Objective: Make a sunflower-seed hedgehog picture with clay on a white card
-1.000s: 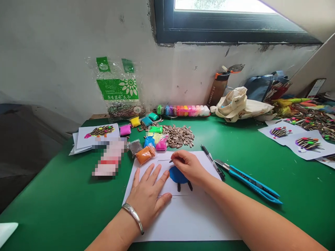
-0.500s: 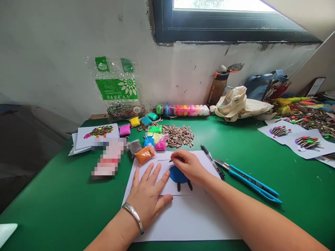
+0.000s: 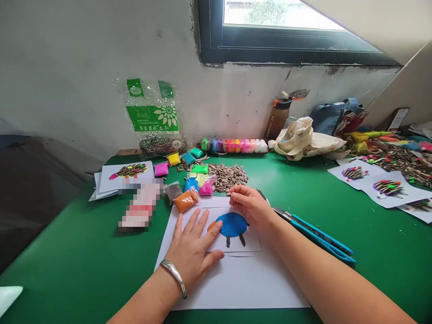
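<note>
My left hand (image 3: pixel 191 243) lies flat with fingers spread on a small white card (image 3: pixel 253 245), over a larger white sheet (image 3: pixel 263 288). On the card is a blue oval of clay (image 3: pixel 232 224) with two dark legs and an orange part at its left, partly covered by my index finger. My right hand (image 3: pixel 249 204) is raised just above the blue oval, thumb and fingers pinched on a small sunflower seed (image 3: pixel 228 194). Behind the fingertips lies a pile of sunflower seeds (image 3: pixel 229 176).
Clay packets, including an orange one (image 3: pixel 185 200), lie beyond my left hand. A blue utility knife (image 3: pixel 320 236) rests right of the sheet, near a pen partly behind my right hand. Finished seed pictures (image 3: pixel 388 186) lie far right; a bottle (image 3: pixel 277 119) stands at the wall.
My right hand has moved up and slightly right, off the blue oval towards the seed pile, uncovering more of the oval. My left hand has stayed on the card.
</note>
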Action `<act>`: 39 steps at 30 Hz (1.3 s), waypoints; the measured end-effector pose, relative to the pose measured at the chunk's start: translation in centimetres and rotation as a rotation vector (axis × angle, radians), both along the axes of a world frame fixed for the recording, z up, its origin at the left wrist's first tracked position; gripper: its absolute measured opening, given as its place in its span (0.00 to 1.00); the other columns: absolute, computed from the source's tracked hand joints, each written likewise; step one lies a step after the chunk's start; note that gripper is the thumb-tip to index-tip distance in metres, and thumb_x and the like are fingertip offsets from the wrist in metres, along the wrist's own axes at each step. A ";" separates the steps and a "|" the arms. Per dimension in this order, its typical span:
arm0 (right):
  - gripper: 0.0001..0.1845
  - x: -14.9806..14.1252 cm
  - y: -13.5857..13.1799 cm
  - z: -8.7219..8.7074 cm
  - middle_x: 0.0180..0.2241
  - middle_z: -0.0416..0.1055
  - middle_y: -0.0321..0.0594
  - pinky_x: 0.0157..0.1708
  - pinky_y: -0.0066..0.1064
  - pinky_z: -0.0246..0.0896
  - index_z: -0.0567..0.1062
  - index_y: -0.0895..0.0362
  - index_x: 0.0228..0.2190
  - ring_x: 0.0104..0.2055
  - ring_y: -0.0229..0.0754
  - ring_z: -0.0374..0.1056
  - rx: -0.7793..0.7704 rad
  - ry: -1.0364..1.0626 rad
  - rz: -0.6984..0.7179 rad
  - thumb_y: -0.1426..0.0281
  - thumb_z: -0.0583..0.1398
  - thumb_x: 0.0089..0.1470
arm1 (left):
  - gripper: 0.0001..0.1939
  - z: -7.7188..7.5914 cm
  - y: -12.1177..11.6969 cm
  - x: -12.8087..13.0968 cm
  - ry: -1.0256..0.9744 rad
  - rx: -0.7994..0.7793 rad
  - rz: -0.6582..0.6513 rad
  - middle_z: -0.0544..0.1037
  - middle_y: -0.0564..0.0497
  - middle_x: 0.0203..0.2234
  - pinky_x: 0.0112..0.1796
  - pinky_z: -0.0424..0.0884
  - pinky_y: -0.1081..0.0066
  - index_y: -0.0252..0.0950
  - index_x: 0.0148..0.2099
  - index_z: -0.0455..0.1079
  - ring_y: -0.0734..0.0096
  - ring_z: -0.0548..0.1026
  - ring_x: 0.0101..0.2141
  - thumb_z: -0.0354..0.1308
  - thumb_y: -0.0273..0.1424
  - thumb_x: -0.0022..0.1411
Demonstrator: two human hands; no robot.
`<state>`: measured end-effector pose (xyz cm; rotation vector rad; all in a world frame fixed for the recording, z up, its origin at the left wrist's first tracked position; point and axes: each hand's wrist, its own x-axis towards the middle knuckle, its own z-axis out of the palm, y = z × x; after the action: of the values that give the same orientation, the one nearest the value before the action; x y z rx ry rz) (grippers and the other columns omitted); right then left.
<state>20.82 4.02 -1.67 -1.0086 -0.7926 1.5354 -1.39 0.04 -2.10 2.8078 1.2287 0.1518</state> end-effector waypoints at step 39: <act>0.10 -0.3 0.2 0.2 0.23 0.67 0.34 0.28 0.26 0.57 0.74 0.58 0.29 0.27 0.34 0.62 0.024 -0.060 0.036 0.68 0.65 0.41 | 0.18 2.9 3.8 0.5 -0.211 0.259 0.081 0.70 0.42 0.54 0.57 0.58 0.52 0.34 0.52 0.70 0.53 0.60 0.58 0.46 0.34 0.66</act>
<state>20.53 4.19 -1.50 -1.0311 -0.8736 1.5290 -0.90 3.89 0.82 2.8547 1.3590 0.6386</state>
